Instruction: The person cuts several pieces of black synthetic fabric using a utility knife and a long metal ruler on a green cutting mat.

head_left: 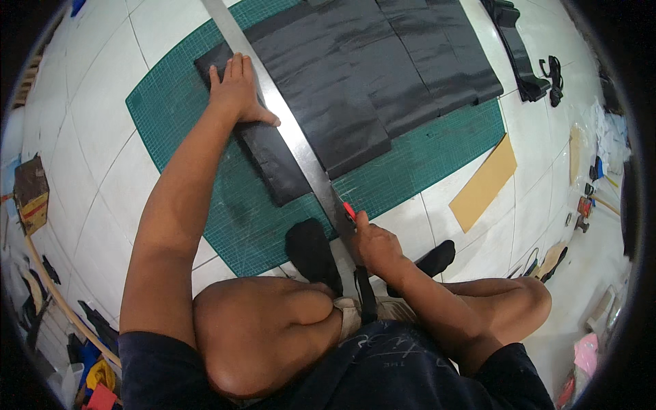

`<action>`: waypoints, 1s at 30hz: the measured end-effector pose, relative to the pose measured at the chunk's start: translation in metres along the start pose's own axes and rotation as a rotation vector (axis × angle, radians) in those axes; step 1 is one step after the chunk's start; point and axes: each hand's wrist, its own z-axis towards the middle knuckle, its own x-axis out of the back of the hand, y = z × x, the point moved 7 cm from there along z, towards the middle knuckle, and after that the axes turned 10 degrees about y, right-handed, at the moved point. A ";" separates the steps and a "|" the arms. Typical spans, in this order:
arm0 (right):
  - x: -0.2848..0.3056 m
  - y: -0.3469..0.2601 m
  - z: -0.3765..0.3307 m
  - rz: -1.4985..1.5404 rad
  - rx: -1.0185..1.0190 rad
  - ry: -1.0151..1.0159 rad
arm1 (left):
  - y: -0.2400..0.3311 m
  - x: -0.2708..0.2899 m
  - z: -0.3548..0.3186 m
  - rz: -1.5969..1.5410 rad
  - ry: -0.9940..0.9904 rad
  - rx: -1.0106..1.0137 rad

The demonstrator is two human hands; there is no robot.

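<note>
A long metal straightedge (295,140) runs diagonally across a black sheet (342,82) made up of overlapping panels, which lies on a green cutting mat (424,156). My left hand (236,94) is spread flat, its fingers and thumb pressing along the straightedge's left side, over the narrow black strip that shows there. Near my feet, my right hand (380,249) grips a red cutter knife (350,210) beside the straightedge's lower part. The knife's tip is at the straightedge, just below the sheet's near edge; its blade is too small to make out.
A tan board (485,183) lies on the white tiles right of the mat. Farther right are a folded black piece (519,55) and a bundled black cord (555,80). A wooden stick (65,297) and several scraps lie at the left. My black-socked foot (309,249) rests on the mat's near edge.
</note>
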 end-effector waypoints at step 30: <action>-0.001 0.103 -0.026 0.571 -0.346 0.291 | -0.021 0.035 0.159 -0.360 0.115 0.090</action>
